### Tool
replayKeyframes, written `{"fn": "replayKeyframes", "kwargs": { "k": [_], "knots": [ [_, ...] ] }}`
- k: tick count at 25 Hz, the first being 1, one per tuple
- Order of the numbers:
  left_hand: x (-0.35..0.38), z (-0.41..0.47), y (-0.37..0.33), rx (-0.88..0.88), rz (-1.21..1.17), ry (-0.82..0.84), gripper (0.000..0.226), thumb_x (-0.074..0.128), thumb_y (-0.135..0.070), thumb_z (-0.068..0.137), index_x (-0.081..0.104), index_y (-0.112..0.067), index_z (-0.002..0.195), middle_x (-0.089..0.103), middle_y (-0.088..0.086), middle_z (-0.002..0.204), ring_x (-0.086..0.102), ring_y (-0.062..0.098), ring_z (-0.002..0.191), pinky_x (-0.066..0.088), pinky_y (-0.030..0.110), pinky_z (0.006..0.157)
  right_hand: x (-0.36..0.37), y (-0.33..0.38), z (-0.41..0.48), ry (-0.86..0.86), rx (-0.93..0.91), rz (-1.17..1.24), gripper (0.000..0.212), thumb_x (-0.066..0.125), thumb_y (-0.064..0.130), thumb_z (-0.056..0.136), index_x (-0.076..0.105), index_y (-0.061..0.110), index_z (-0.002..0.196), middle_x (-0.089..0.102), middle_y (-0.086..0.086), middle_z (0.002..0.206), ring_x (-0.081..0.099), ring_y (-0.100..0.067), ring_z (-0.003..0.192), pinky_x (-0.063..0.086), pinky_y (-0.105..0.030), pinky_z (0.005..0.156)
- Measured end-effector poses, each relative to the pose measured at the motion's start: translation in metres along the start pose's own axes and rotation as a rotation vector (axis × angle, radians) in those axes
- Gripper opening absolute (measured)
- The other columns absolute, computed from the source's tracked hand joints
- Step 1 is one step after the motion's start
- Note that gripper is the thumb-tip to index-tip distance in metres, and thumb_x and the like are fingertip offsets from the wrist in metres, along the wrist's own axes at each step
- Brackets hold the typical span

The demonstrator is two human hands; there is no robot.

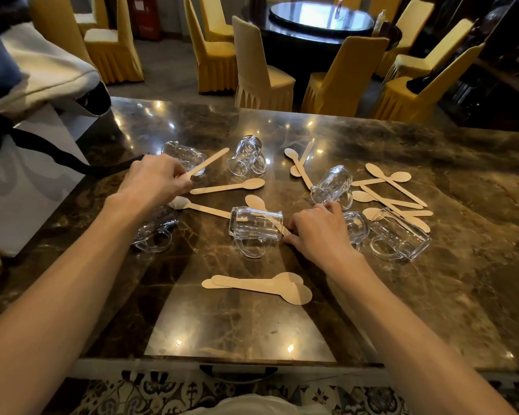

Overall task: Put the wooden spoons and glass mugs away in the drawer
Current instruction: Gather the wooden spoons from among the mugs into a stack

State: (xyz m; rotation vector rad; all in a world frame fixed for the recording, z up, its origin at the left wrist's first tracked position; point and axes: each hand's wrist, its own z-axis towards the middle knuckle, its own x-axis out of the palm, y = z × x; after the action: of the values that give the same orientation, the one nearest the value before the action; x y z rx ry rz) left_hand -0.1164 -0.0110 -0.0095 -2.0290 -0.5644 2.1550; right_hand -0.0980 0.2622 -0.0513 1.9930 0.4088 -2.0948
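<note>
Several glass mugs lie on their sides on the brown marble counter (240,324), among several scattered wooden spoons. My left hand (155,181) pinches one wooden spoon (210,160) by its end, the handle slanting up toward the back right. My right hand (319,232) rests on the counter with its fingertips on the handle end of another spoon (256,202) that runs under a central mug (255,226). Two overlapping spoons (261,286) lie nearest me. A drawer handle (237,372) shows below the counter's front edge; the drawer is closed.
A white bag with a black strap (27,175) stands at the counter's left end. More mugs (399,235) and a pile of spoons (393,193) sit at the right. Yellow-covered chairs (261,76) and a dark round table stand beyond the far edge.
</note>
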Motion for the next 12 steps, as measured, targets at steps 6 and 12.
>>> {"fn": "replayKeyframes", "kwargs": {
  "k": [6, 12],
  "knots": [
    [-0.009, -0.019, -0.011, 0.186, -0.098, -0.139, 0.03, 0.065, -0.035, 0.084, 0.065, -0.025, 0.113, 0.064, 0.001, 0.104, 0.054, 0.014, 0.085, 0.045, 0.034, 0.072, 0.001, 0.004, 0.004, -0.022, 0.033, 0.028, 0.023, 0.06, 0.039, 0.087, 0.07, 0.02, 0.095, 0.07, -0.001, 0.089, 0.06, -0.024, 0.096, 0.028, -0.041, 0.097],
    [-0.005, -0.067, -0.019, 0.462, -0.241, 0.011, 0.031, 0.063, -0.033, 0.084, 0.063, -0.032, 0.115, 0.054, -0.019, 0.109, 0.056, 0.007, 0.095, 0.047, 0.029, 0.079, -0.003, 0.005, 0.008, 0.014, 0.056, 0.067, 0.022, 0.06, 0.038, 0.084, 0.068, 0.019, 0.09, 0.068, -0.002, 0.085, 0.061, -0.023, 0.091, 0.029, -0.04, 0.095]
  ]
}}
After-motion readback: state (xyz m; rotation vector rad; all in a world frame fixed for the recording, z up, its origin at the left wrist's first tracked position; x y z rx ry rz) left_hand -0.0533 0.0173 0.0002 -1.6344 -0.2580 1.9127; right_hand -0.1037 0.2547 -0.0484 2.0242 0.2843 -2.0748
